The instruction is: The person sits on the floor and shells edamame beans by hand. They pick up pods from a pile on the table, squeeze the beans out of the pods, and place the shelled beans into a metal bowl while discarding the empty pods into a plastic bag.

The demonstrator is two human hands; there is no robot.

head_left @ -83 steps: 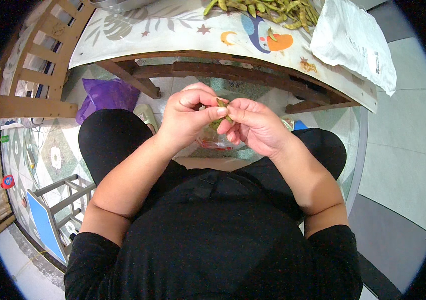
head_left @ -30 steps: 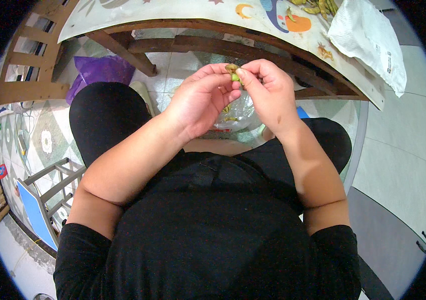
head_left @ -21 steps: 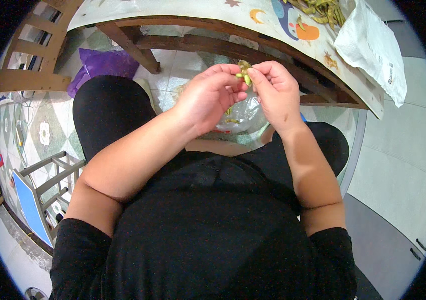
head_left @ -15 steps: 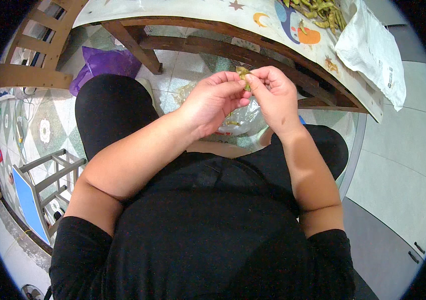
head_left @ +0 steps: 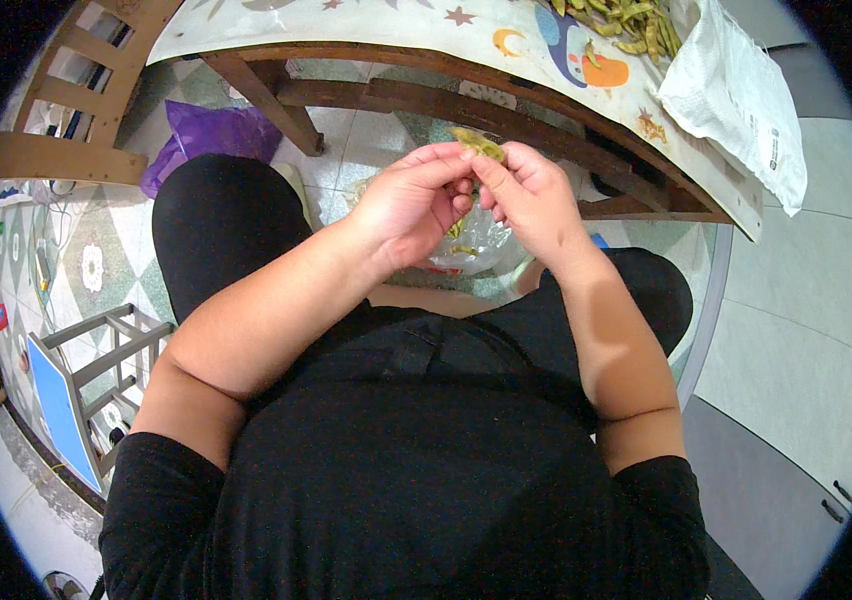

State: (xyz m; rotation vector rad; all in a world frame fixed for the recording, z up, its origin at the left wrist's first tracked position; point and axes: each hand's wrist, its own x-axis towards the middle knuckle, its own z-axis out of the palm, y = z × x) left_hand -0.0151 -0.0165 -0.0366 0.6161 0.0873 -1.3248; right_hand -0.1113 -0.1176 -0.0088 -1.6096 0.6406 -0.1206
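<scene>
A yellow-green bean pod (head_left: 480, 144) is pinched at the fingertips of both my hands, above my lap. My left hand (head_left: 416, 195) comes to it with thumb and forefinger, the other fingers curled. From the other side my right hand (head_left: 534, 200) presses it with its thumb on top; some of its fingers are hidden behind. Whether the pod is split cannot be told. Below the hands, between my legs, lies a clear plastic bag (head_left: 486, 244) with a few green pieces in it. The hands cover part of it.
A wooden table (head_left: 376, 95) with a printed cloth stands ahead. On it are a heap of pods (head_left: 636, 28) and a white bag (head_left: 731, 90) hanging over the edge. A purple bag (head_left: 208, 140) is on the floor at left, near a blue-topped stool (head_left: 64, 410).
The pod has turned from upright to slanting, and more of its yellow-green side shows. My hands have come closer together, and the right has shifted slightly left.
</scene>
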